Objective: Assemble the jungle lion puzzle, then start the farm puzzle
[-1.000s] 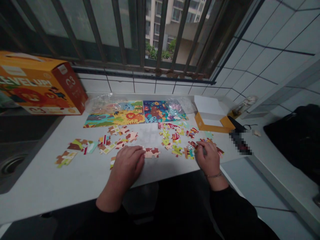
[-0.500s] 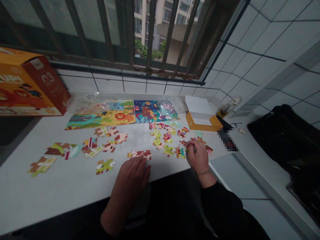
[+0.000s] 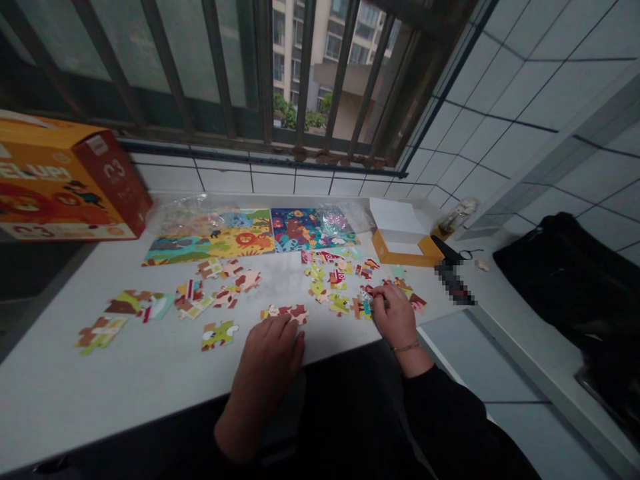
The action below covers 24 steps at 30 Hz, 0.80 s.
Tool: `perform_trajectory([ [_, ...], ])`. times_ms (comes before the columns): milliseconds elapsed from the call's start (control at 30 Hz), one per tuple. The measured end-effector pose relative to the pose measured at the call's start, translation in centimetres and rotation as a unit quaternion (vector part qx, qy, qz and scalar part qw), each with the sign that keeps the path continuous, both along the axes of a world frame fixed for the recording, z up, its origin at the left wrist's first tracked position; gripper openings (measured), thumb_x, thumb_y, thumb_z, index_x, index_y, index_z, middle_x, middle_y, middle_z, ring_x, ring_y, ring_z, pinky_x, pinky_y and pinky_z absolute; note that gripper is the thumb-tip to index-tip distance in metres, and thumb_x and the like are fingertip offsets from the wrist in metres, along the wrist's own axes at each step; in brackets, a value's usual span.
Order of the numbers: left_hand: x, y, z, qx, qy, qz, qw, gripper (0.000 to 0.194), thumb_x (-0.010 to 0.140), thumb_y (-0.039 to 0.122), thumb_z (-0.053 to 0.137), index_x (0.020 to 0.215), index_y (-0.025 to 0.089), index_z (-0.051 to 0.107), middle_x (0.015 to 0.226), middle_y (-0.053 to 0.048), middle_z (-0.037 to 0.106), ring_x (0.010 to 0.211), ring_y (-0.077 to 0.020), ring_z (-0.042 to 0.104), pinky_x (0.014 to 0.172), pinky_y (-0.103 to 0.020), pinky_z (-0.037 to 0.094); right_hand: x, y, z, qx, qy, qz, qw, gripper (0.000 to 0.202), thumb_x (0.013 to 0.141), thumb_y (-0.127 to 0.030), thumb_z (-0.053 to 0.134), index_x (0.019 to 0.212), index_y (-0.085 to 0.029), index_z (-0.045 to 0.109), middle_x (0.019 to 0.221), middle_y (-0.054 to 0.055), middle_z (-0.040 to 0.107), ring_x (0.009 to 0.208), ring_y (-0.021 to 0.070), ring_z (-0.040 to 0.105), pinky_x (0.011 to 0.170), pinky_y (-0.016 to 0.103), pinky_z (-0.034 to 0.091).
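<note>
My left hand (image 3: pixel 273 347) lies with its fingers flat at the table's front edge, fingertips touching a brown-and-white puzzle piece (image 3: pixel 299 313). My right hand (image 3: pixel 393 310) rests over the right-hand pieces, its fingers curled down beside a colourful piece (image 3: pixel 362 307); what is under the fingers is hidden. Several joined and loose pieces surround it, among them a green piece (image 3: pixel 339 304). Left of my left hand lies a green piece with white (image 3: pixel 219 335), with more pieces, including a pair with a red stripe (image 3: pixel 189 292), farther left and behind.
Two picture sheets, one yellow (image 3: pixel 225 241) and one dark blue (image 3: pixel 300 233), lie at the back under clear plastic bags. An orange box (image 3: pixel 117 180) stands at the back left. An open yellow-and-white box (image 3: pixel 407 253) and a black bag (image 3: pixel 560 267) are on the right.
The view has shifted slightly, so the table and pieces appear a little farther right and lower. Both hands keep nearly the same places over the pieces.
</note>
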State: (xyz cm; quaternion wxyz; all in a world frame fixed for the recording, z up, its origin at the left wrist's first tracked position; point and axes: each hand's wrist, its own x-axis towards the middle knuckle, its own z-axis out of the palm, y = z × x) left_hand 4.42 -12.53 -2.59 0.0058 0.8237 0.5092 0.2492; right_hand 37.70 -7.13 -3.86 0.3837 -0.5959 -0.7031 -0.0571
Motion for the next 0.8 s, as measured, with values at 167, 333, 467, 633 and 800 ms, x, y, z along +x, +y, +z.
perform_trajectory([
  [167,0.0,-0.4,0.0,0.0,0.003,0.002,1.0,0.02,0.109,0.025,0.056,0.12,0.018,0.072,0.129,-0.017,0.079,0.119,-0.0358,0.074,0.102,-0.056,0.06,0.0,-0.1,-0.2,0.003,-0.005,0.002,1.0,0.021,0.101,-0.018,0.055,0.1,-0.023,0.075,0.101,0.008,0.079,0.098,0.0281,0.072,0.092,0.045,0.056],
  [333,0.0,-0.7,-0.1,0.005,0.001,0.008,1.0,0.023,0.108,0.023,0.058,0.124,0.017,0.073,0.128,-0.017,0.079,0.117,-0.0349,0.073,0.103,-0.055,0.06,-0.1,-0.1,-0.2,0.002,-0.003,-0.005,1.0,0.02,0.099,-0.021,0.056,0.098,-0.024,0.076,0.099,0.008,0.08,0.097,0.028,0.073,0.09,0.043,0.057],
  [467,0.1,-0.8,-0.4,0.019,-0.009,0.013,1.0,0.023,0.107,0.021,0.06,0.125,0.017,0.073,0.128,-0.016,0.08,0.117,-0.0341,0.074,0.103,-0.055,0.06,0.0,-0.1,-0.2,-0.007,-0.001,-0.006,1.0,0.021,0.099,-0.022,0.055,0.099,-0.024,0.077,0.101,0.008,0.081,0.098,0.0274,0.073,0.09,0.042,0.057],
  [633,-0.1,-0.7,-0.3,0.015,-0.034,0.013,0.999,0.022,0.108,0.023,0.058,0.125,0.02,0.073,0.135,-0.016,0.077,0.123,-0.0327,0.072,0.105,-0.052,0.059,0.3,-0.1,-0.4,-0.004,-0.01,-0.007,1.0,0.022,0.1,-0.023,0.056,0.1,-0.023,0.078,0.101,0.008,0.081,0.098,0.0284,0.075,0.089,0.042,0.057],
  [800,-2.1,0.0,2.1,0.024,-0.031,0.172,0.984,0.026,0.109,0.03,0.055,0.122,0.019,0.075,0.13,-0.017,0.075,0.115,-0.0338,0.071,0.099,-0.05,0.056,0.3,-0.1,-0.6,0.001,-0.007,-0.01,1.0,0.023,0.101,-0.024,0.056,0.101,-0.024,0.079,0.102,0.008,0.082,0.098,0.0282,0.075,0.088,0.042,0.058],
])
